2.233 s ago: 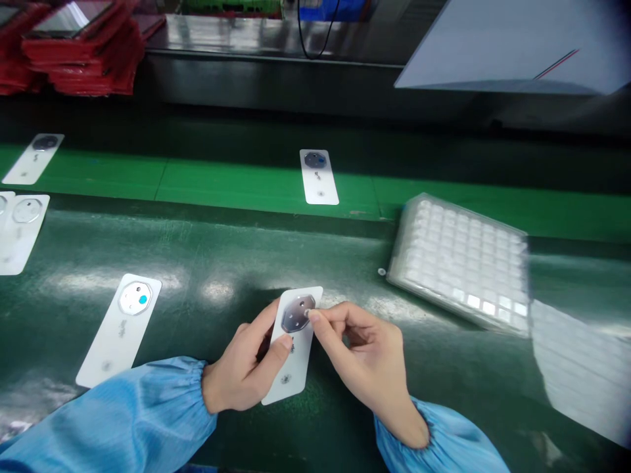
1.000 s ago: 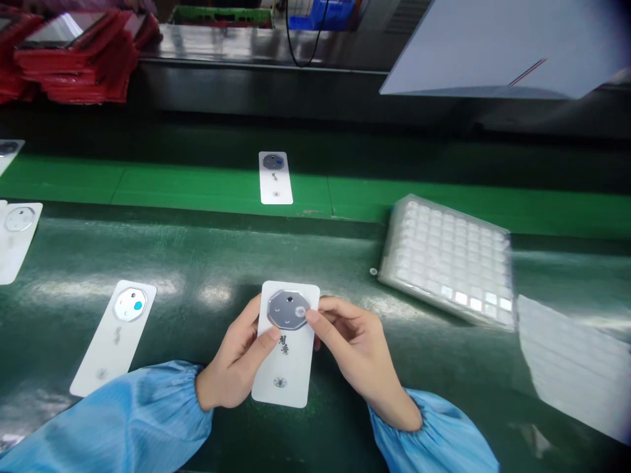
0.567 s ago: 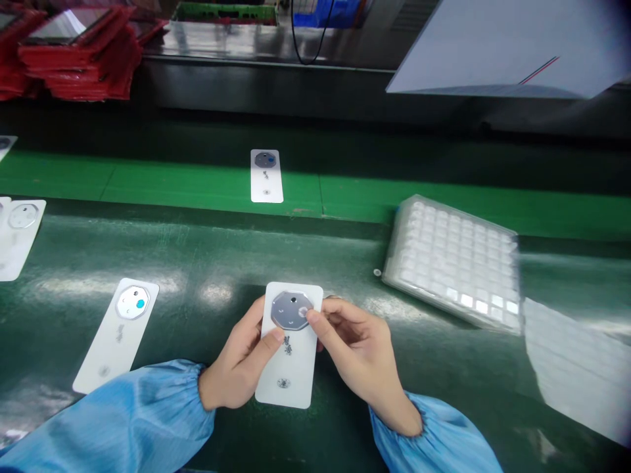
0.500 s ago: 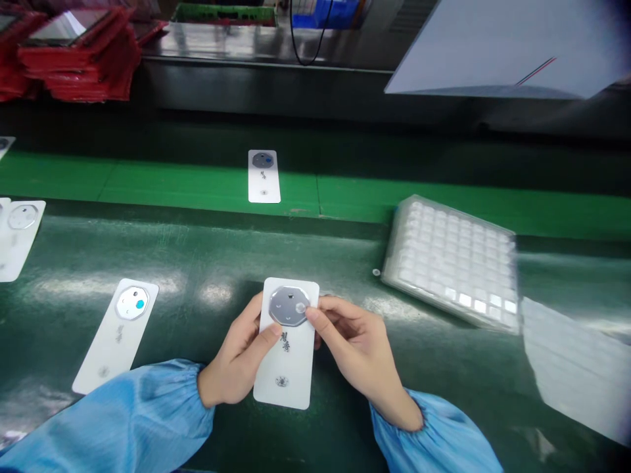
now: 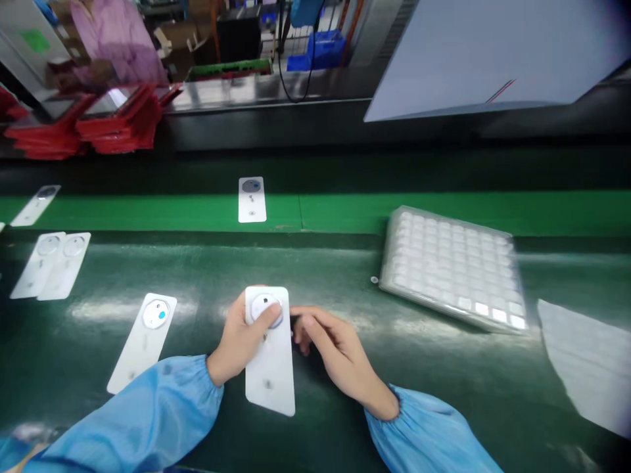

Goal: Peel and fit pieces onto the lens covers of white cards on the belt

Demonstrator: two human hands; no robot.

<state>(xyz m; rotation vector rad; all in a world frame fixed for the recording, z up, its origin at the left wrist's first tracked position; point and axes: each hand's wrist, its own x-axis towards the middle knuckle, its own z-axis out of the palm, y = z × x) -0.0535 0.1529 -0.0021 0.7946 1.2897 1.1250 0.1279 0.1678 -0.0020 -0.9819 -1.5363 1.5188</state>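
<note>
My left hand (image 5: 241, 341) grips a white phone back cover (image 5: 270, 387), its thumb lying across the round grey camera ring near the top. The cover is held up, tilted slightly, above the green work surface. Just off its right edge is my right hand (image 5: 335, 355), index finger stretched to the edge and the other fingers loosely curled and apart. A tiny pale spot shows by those fingertips, too small to name. Left of my hands, another phone back cover (image 5: 140, 348) with a blue dot in its ring lies on the surface.
A clear tray (image 5: 451, 269) of small white squares stands at right, with a small round piece (image 5: 374, 280) beside it and a white sheet (image 5: 586, 361) further right. More covers (image 5: 62, 269) lie left and one cover (image 5: 252, 200) on the green strip. Red stacks (image 5: 121, 125) stand behind.
The view has tilted up and turned left. My right thumb and finger have come away from the camera ring to the cover's right side. My left thumb has moved up onto the ring.
</note>
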